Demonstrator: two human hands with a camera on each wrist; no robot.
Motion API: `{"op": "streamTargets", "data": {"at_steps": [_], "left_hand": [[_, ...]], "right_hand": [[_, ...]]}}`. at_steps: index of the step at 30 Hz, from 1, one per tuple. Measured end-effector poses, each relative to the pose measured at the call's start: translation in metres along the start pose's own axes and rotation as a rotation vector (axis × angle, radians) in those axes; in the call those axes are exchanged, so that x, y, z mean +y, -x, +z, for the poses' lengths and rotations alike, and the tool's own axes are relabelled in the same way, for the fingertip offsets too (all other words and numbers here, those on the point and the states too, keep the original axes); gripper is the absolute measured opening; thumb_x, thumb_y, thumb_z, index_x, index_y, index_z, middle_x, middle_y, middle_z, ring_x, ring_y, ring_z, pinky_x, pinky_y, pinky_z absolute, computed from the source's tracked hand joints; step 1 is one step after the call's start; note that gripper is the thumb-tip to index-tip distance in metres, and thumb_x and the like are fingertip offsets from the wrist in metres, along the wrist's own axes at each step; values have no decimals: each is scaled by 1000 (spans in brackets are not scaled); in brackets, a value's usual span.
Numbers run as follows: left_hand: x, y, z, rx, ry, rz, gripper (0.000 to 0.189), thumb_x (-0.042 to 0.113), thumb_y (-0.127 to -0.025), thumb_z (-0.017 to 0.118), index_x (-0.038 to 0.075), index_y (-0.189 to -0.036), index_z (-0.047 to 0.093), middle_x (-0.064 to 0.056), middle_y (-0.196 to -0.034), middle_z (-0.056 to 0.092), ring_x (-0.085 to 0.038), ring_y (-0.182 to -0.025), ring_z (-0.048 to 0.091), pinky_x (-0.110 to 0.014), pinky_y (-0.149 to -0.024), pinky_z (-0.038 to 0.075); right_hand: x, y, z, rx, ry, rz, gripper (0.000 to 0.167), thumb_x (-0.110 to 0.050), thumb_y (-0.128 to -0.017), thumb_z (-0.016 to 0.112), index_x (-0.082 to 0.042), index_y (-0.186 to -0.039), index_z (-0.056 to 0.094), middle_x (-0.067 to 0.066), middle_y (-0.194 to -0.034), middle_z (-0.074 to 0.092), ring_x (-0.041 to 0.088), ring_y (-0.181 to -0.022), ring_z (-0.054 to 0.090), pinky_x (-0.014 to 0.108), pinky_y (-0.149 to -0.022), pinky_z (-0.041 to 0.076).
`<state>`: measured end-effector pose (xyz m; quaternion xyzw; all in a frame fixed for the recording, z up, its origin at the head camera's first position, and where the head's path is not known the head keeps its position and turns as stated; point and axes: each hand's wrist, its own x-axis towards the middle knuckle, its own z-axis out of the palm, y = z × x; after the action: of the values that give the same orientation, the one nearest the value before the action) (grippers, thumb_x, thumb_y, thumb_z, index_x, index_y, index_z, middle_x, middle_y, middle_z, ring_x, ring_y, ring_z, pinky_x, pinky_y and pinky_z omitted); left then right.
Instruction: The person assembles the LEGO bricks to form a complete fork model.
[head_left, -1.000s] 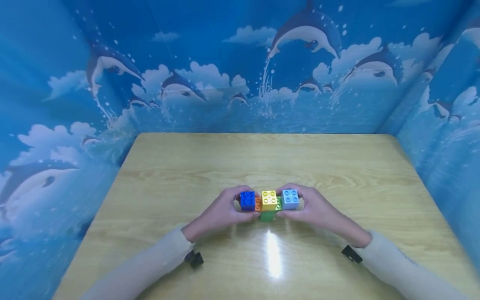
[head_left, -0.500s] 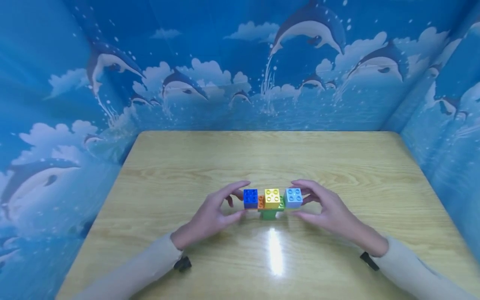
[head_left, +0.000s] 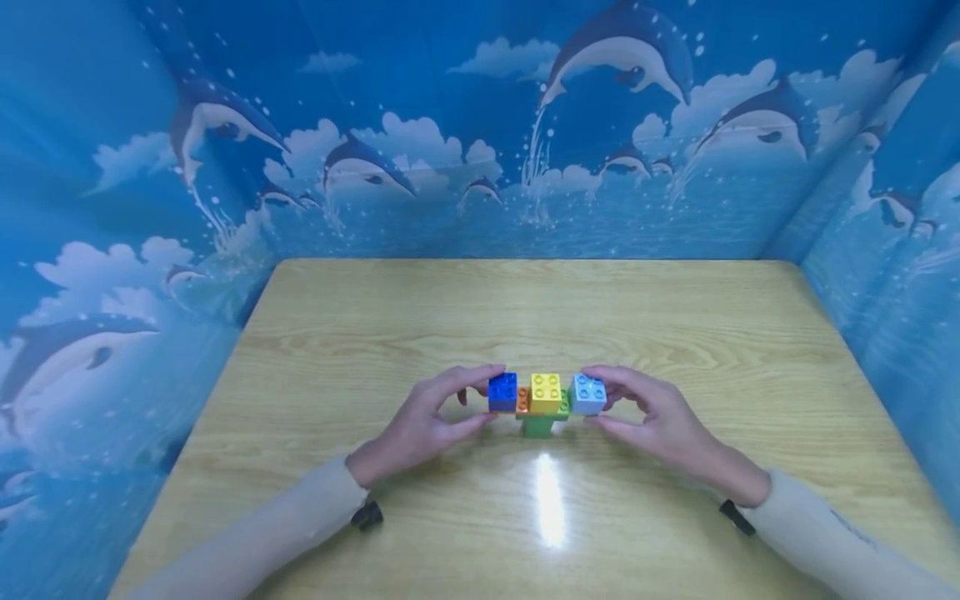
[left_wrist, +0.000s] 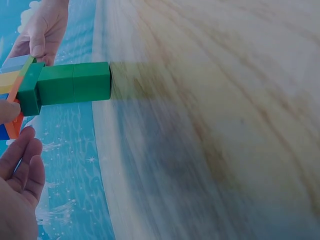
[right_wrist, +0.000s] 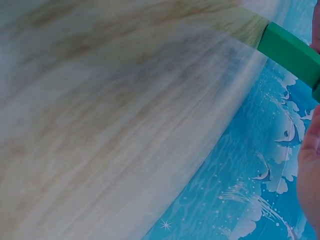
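A toy-brick build stands upright on the table, mid-front in the head view. Its stem is a stack of green bricks. Across the top lie an orange plate and a light green plate. On these sit a dark blue brick, a yellow brick and a light blue brick. My left hand pinches the build's left end at the dark blue brick, thumb in front and index finger behind. My right hand pinches the right end at the light blue brick. The right wrist view shows only the stem.
The wooden table spreads around the build, its far edge meeting a blue dolphin-print curtain. Curtain also hangs at both sides. A bright light reflection lies on the tabletop in front of the build. Black straps show at both wrists.
Both hands first held the build, then spread off its ends half a second ago. Now the fingers have come back in at the end bricks. The build stays upright in about the same place.
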<state>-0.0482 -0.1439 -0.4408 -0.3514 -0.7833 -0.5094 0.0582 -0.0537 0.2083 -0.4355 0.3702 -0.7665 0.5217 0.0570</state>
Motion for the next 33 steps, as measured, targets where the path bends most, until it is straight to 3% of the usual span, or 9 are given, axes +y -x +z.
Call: {"op": "streamTargets", "data": {"at_steps": [8, 13, 23, 28, 33], "left_hand": [[-2, -5, -2, -28, 17, -46, 73, -4, -89, 88, 14, -154, 61, -2, -135, 74, -33, -102, 74, -51, -74, 61], [-4, -11, 0, -47, 46, -86, 77, -3, -90, 88, 16, -158, 57, -2, -135, 74, -32, -103, 73, -52, -79, 61], [-14, -26, 1, -61, 60, -90, 77, -3, -90, 87, 12, -158, 55, -1, -108, 78, -27, -93, 72, -55, -76, 60], [-20, -28, -2, -39, 62, -155, 75, -7, -89, 86, 16, -155, 59, 2, -104, 78, -23, -90, 72, -51, -78, 61], [-23, -33, -8, -67, 85, -254, 71, -6, -92, 82, 17, -155, 59, 2, -99, 77, -17, -91, 73, -46, -84, 62]], "right_hand": [[1, -1, -3, 23, 6, -2, 79, 22, -75, 88, 3, -147, 62, 15, -119, 75, 17, -93, 73, 25, -82, 62], [3, 0, -7, 16, -6, 63, 78, 20, -79, 86, -1, -150, 59, 6, -116, 74, 16, -95, 72, 28, -82, 63], [4, -8, -12, 31, -98, 203, 76, 16, -87, 83, -7, -154, 57, 8, -110, 71, 22, -93, 71, 28, -83, 62], [11, -15, -7, 32, -99, 259, 72, 9, -91, 85, -11, -155, 58, 7, -110, 71, 22, -95, 70, 29, -86, 62], [17, -21, -1, 36, -5, 254, 70, 1, -90, 88, -12, -153, 61, 2, -120, 70, 19, -94, 70, 28, -79, 62]]}}
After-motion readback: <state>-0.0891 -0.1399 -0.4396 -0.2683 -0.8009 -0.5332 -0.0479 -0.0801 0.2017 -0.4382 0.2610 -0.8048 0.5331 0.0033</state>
